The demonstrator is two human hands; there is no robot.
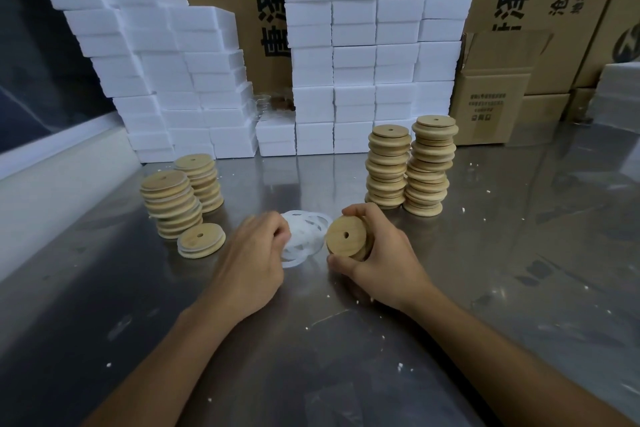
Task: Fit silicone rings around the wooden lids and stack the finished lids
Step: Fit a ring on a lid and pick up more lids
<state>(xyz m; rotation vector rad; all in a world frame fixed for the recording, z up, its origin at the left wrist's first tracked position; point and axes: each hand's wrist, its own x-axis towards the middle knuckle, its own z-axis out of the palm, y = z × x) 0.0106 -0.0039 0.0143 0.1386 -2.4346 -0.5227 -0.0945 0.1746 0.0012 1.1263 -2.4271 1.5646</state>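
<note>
My right hand [377, 253] grips a round wooden lid [346, 236] with a centre hole, held on edge just above the steel table. My left hand [258, 253] reaches into a loose pile of translucent white silicone rings [308, 229], its fingers curled at the pile and blurred; whether they pinch a ring is hidden. On the left stand two stacks of ringed lids [173, 201], with a short ringed pile [201, 240] in front. On the right stand two taller stacks of bare wooden lids [412, 166].
White foam blocks [346, 62] are piled along the back of the steel table [519, 253], with cardboard boxes [491, 104] behind and at the right. Small white crumbs lie scattered on the table. A pale ledge [52, 184] runs along the left.
</note>
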